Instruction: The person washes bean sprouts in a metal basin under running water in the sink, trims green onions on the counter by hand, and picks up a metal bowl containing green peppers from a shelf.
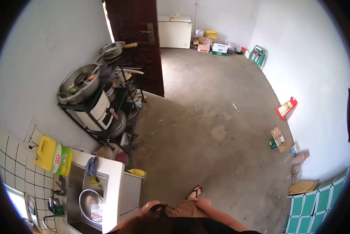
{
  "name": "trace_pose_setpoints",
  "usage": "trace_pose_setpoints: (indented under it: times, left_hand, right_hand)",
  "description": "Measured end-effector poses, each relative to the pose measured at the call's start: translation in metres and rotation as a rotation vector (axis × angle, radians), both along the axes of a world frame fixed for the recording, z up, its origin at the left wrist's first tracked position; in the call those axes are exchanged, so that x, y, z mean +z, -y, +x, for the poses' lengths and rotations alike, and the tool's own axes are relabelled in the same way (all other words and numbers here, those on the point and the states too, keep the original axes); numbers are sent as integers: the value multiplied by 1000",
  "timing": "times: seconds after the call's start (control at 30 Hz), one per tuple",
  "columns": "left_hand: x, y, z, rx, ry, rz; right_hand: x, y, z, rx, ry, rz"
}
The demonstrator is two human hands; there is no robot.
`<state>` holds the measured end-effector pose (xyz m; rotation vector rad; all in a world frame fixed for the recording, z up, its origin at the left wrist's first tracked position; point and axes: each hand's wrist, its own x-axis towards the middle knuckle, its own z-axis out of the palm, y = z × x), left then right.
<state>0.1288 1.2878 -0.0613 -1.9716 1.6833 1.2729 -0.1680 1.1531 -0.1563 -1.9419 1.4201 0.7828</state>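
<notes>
At the bottom centre my left hand (150, 204) is blurred beside the sink counter (114, 195), low over my brown shorts (186, 210). Its fingers cannot be made out, nor whether it holds anything. My right hand (203, 202) is at the end of my bare forearm, by the right side of the shorts; its fingers are not distinct either. Just ahead, a foot in a black sandal (194, 192) stands on the concrete floor. In the sink, left of my left hand, sits a metal bowl (85, 206) with something pale inside.
A yellow jug (48, 154) and a blue cloth (91, 167) are by the sink. Beyond stands a black rack (122, 93) with pans and an oven. A dark door (138, 50) and a white freezer (175, 33) are at the back. Green-sided boxes (315, 201) line the right wall.
</notes>
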Motion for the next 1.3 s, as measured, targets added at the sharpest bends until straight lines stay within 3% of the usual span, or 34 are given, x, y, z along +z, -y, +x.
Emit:
trace_pose_setpoints:
  times: [0.13,0.2,0.27,0.5,0.63,0.73,0.83,0.87,0.93,1.13,1.3]
  left_hand:
    - [-16,128,-106,-203,110,9]
    - [16,174,-150,-145,92,127]
    - [13,202,-181,-161,24,169]
    - [6,269,-209,-122,-253,200]
    - [-4,296,-168,-20,-353,211]
    - [-17,305,-116,117,-428,232]
    - [-35,309,-47,267,-502,262]
    - [-39,312,-23,312,-522,264]
    - [-44,320,19,388,-560,267]
    - [-46,333,128,559,-644,255]
    - [-43,337,201,731,-693,223]
  right_hand:
    - [14,80,-60,-86,122,-60]
    - [39,104,-86,-99,270,-80]
    - [34,111,-110,-300,346,-124]
    - [14,133,-149,-613,346,-24]
    - [29,164,-122,-616,321,-40]
    - [76,194,-62,-656,260,-108]
    - [4,244,-51,-654,409,120]
    - [10,257,-33,-213,435,32]
    - [44,288,29,-478,277,118]
    - [10,357,163,-207,325,24]
    - [70,407,273,-284,408,96]
